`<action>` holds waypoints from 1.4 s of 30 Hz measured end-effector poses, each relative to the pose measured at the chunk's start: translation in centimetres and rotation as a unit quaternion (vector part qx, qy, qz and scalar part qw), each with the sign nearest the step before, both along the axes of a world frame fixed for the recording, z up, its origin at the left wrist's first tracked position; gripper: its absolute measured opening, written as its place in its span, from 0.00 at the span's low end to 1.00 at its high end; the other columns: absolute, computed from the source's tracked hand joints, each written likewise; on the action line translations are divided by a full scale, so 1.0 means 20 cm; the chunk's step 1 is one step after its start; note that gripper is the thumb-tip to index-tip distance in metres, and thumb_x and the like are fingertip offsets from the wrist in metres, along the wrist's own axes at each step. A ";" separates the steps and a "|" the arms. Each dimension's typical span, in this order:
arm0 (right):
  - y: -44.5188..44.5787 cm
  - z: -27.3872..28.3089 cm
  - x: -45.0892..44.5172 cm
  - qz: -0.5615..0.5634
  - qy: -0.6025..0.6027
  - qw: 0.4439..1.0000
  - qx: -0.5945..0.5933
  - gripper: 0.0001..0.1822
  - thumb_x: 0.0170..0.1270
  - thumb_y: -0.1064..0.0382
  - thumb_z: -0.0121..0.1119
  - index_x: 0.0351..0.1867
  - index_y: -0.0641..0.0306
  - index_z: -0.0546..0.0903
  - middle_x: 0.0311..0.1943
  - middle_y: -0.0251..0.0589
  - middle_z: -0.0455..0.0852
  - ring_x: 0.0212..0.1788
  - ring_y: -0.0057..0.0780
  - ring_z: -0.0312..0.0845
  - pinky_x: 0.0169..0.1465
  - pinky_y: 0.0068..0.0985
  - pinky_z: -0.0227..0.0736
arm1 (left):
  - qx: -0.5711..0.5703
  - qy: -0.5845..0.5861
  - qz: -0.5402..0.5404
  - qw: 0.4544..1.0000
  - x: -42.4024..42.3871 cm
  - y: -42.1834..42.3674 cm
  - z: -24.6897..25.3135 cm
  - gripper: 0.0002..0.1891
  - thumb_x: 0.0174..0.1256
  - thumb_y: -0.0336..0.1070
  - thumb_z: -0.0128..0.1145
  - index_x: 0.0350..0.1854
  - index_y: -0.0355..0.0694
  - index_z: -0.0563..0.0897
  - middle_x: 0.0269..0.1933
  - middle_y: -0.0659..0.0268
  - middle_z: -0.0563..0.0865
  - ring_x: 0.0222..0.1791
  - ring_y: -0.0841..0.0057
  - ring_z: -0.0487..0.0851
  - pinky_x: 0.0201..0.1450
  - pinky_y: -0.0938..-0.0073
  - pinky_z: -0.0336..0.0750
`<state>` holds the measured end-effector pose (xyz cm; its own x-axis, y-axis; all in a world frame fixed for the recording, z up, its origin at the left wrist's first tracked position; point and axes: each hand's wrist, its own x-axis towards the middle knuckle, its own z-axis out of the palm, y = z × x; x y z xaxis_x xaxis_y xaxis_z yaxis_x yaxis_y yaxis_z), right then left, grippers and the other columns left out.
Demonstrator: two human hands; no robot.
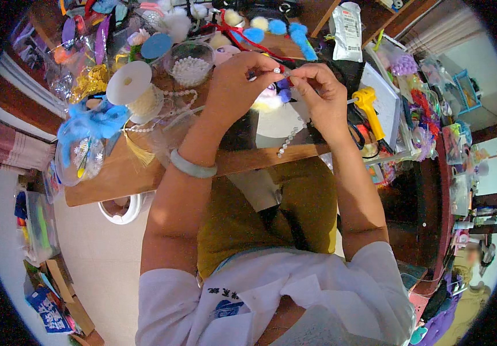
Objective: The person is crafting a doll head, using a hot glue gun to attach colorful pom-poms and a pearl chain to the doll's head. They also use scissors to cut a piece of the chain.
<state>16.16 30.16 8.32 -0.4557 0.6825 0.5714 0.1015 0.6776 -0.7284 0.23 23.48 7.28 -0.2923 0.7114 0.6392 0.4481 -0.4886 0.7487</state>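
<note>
Above the table, my left hand (240, 84) and my right hand (325, 95) meet fingertip to fingertip. Between the left thumb and forefinger is a small red piece (281, 69) with a clear rhinestone (277, 70) at its edge. My right hand's thumb and fingers pinch the near end of a rhinestone chain; the rest of the chain (289, 140) dangles below that palm towards the table edge. Partly hidden beneath the hands lies a doll-like face with purple pom-poms (285, 93) and pale yellow fluff (267, 104).
A bead-string spool (129, 82) and a tub of white beads (191, 69) stand left of my hands. A yellow glue gun (369, 112) is at the right, beside a white tray (380, 95). Blue pom-poms (278, 27) and red cord lie behind. The wooden table edge (114, 186) runs in front.
</note>
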 end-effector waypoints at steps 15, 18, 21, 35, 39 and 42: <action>-0.04 0.04 0.05 0.275 0.173 0.782 -0.531 0.09 0.62 0.61 0.56 0.37 0.66 0.79 0.25 0.38 0.80 0.18 0.21 0.68 0.19 0.18 0.58 | 0.129 0.081 -0.039 0.988 0.04 0.00 0.06 0.07 0.42 0.33 0.66 0.26 0.43 0.81 0.28 0.69 0.82 0.33 0.72 0.79 0.38 0.72 0.70; -0.04 0.04 0.05 0.301 0.188 0.765 -0.537 0.09 0.61 0.61 0.57 0.37 0.66 0.79 0.23 0.37 0.79 0.17 0.21 0.67 0.18 0.18 0.56 | 0.133 0.067 -0.047 0.988 0.04 0.00 0.05 0.07 0.42 0.32 0.66 0.25 0.43 0.82 0.28 0.68 0.83 0.33 0.72 0.79 0.37 0.72 0.71; -0.05 0.07 0.05 0.306 0.178 0.762 -0.542 0.09 0.61 0.62 0.57 0.37 0.66 0.79 0.21 0.35 0.77 0.16 0.20 0.64 0.18 0.18 0.54 | 0.147 0.060 -0.035 0.987 0.04 0.01 0.04 0.07 0.42 0.31 0.66 0.25 0.43 0.82 0.28 0.68 0.83 0.33 0.71 0.79 0.38 0.72 0.72; -0.05 0.06 0.06 0.313 0.175 0.745 -0.562 0.09 0.61 0.64 0.56 0.40 0.65 0.78 0.22 0.35 0.75 0.15 0.19 0.60 0.15 0.17 0.50 | 0.095 0.066 -0.056 0.992 0.05 -0.01 0.04 0.14 0.43 0.34 0.65 0.36 0.42 0.82 0.33 0.67 0.84 0.35 0.70 0.80 0.40 0.72 0.72; -0.03 0.04 0.07 0.335 0.152 0.729 -0.577 0.09 0.61 0.64 0.55 0.41 0.65 0.78 0.23 0.34 0.74 0.15 0.19 0.60 0.15 0.16 0.50 | 0.032 0.026 -0.096 0.995 0.04 -0.03 0.05 0.18 0.43 0.34 0.65 0.41 0.40 0.81 0.34 0.65 0.84 0.36 0.70 0.80 0.41 0.72 0.72; -0.01 0.03 0.09 0.358 0.140 0.727 -0.569 0.09 0.61 0.64 0.55 0.41 0.64 0.77 0.23 0.34 0.74 0.15 0.18 0.59 0.15 0.16 0.50 | 0.007 -0.001 -0.117 0.993 0.05 -0.04 0.07 0.20 0.44 0.32 0.65 0.44 0.39 0.79 0.35 0.63 0.84 0.37 0.72 0.81 0.43 0.74 0.73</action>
